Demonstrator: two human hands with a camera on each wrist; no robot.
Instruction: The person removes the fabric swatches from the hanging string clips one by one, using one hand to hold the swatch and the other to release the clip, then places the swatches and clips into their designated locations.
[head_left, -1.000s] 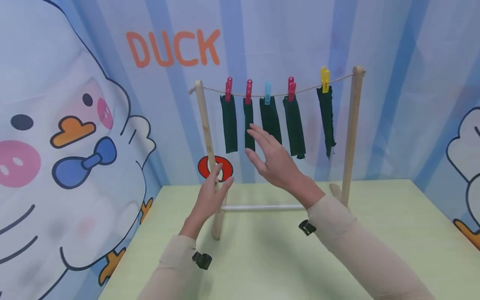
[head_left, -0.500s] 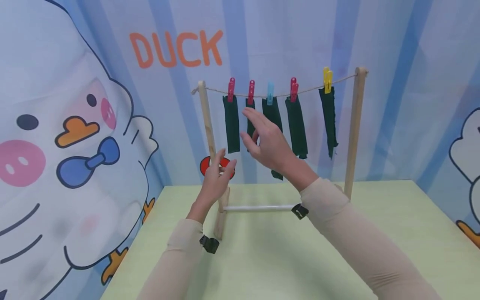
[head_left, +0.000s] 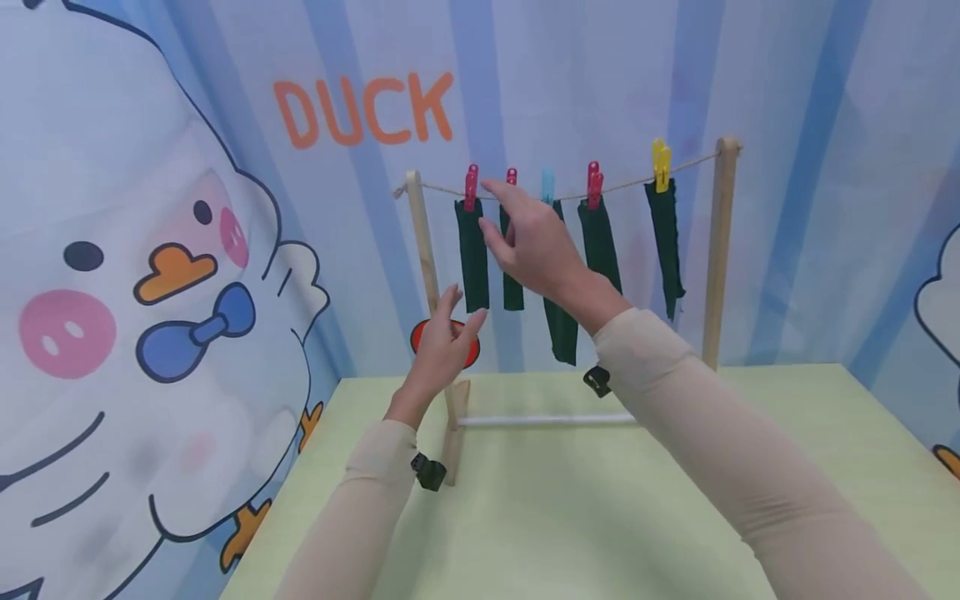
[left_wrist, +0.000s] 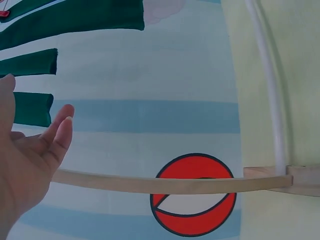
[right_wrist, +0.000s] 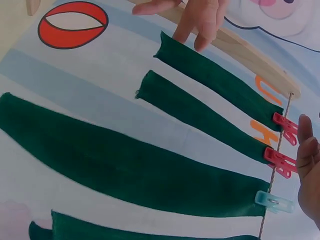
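Observation:
A small wooden drying rack [head_left: 721,250] stands at the back of the green table [head_left: 585,517]. Its string [head_left: 626,182] carries several dark green cloth strips [head_left: 472,258] under red [head_left: 470,185], blue [head_left: 548,185] and yellow pegs [head_left: 661,164]. My right hand [head_left: 525,237] is raised in front of the second strip [head_left: 512,296], fingers straight, index tip close to the string between the two left red pegs [right_wrist: 280,162]. My left hand [head_left: 446,333] hovers open beside the left post [head_left: 424,250], below the first strip [right_wrist: 215,80]; it holds nothing [left_wrist: 27,160].
A white rod [head_left: 547,420] joins the rack's feet near the tabletop. A cartoon duck curtain [head_left: 187,275] closes off the left side and the back. A red ball print [left_wrist: 194,202] on it shows behind the left post.
My right hand has risen from the strips' lower ends up to the string by the left red pegs. My left hand has lifted slightly beside the post.

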